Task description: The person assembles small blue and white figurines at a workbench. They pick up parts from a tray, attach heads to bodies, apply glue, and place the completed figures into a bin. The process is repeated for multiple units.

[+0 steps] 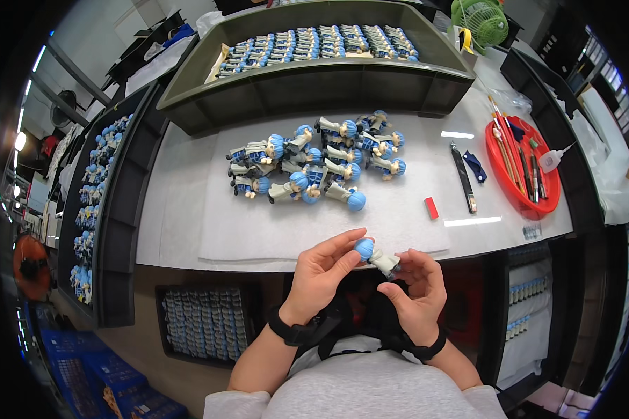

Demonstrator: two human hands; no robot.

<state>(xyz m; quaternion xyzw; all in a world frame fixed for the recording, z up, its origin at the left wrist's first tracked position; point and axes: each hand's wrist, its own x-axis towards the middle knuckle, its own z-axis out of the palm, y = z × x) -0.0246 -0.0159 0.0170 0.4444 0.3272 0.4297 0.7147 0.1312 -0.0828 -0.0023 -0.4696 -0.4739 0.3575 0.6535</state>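
Between my two hands, by the table's front edge, is a small figurine (pixel 383 261) with a blue-haired head and a pale cape. My left hand (pixel 321 274) pinches it at the blue head between thumb and fingers. At the other end, the fingers of my right hand (pixel 419 290) curl around the dark legs, with the thumb below. Beyond my hands, a loose pile of like figurines (pixel 298 183) lies on a white cloth (pixel 223 230), most of them on their sides.
A dark bin (pixel 314 89) with rows of figurines stands at the back. A red tray (pixel 500 167) holds brushes and a small bottle. Nearby lie a red block (pixel 431 208) and a black tool (pixel 463 174). More figurines fill a left-hand crate (pixel 119 258) and a lower bin (pixel 248 300).
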